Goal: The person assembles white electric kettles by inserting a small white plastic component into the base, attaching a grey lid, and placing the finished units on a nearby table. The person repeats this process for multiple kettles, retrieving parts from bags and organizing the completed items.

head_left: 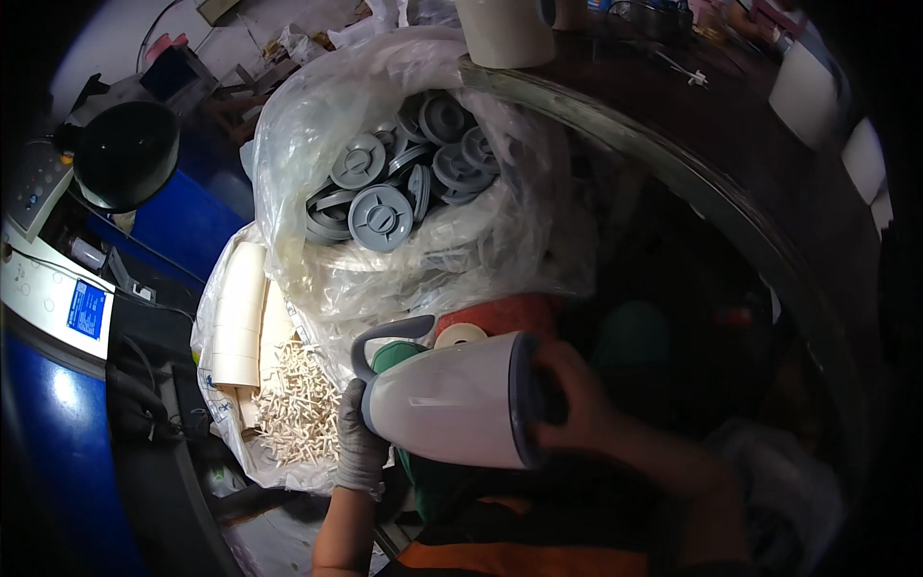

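A pale jug (447, 399) with a grey handle and a wide grey end ring lies tilted on its side in front of me, its handle pointing up and left. My left hand (360, 438), in a light knit glove, grips its narrower left end below the handle. At the wide right end, my bare right hand (569, 396) has its fingers curled against the grey ring. Part of that hand is in shadow, and its fingertips are hidden behind the end of the jug. Just beyond the jug lies a cream round piece (461, 335), partly covered, beside something red (500, 313).
A clear plastic bag (288, 144) holds several grey round lids (381, 217). Beside it, a white bag holds many small cream plastic pieces (296, 404) and a curved cream stack (240, 313). A dark table edge (673, 154) bends around the right, bearing pale jugs (507, 34). Blue machinery and a black lamp (125, 154) stand left.
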Motion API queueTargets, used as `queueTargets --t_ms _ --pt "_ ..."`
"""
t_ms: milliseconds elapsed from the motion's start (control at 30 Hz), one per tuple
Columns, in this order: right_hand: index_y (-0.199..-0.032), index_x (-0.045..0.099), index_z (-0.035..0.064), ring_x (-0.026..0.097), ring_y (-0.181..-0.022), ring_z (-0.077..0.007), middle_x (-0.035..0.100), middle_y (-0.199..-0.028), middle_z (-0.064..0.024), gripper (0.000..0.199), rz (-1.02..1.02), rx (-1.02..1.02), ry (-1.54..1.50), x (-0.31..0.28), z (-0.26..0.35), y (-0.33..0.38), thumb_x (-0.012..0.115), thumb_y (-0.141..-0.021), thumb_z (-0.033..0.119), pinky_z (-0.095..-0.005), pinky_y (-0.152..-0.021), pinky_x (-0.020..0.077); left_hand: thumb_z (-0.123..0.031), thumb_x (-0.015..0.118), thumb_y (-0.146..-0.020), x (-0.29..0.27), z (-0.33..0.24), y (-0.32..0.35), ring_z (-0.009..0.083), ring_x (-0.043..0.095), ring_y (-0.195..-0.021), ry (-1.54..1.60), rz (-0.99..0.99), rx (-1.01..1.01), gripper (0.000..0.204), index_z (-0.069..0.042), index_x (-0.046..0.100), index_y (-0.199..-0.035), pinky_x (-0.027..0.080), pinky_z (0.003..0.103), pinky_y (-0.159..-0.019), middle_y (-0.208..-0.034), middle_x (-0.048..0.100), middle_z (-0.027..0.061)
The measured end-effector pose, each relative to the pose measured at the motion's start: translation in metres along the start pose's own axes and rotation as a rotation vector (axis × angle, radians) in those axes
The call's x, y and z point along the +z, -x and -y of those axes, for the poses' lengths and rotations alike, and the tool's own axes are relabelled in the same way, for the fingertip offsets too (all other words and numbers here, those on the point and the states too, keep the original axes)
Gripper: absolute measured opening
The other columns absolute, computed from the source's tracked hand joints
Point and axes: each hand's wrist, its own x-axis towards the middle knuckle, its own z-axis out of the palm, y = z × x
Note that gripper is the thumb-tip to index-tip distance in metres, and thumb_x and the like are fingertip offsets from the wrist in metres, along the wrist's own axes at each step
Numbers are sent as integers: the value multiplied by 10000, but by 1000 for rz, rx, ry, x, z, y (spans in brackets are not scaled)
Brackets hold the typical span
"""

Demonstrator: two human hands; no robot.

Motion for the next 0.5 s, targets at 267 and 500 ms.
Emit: queueTargets --t_ms 267,500 --pt "-1137 560 35 603 -991 -187 571 -1132 -109 282 -176 230 3 -27 -5 -15 573 -934 230 -340 -869 493 -447 586 -888 38 -60 16 196 543 -1114 -399 196 409 630 39 506 -1280 418 339 -984 -1239 557 135" --pt "-1087 597 41 618 -792 -197 633 -876 -97 327 393 180 -376 -28 80 -5 525 -971 337 -316 -723 483 -406 677 -798 119 -66 19 293 531 -1165 -672 620 420 436 -2 677 -960 397 396 -995 -1293 544 209"
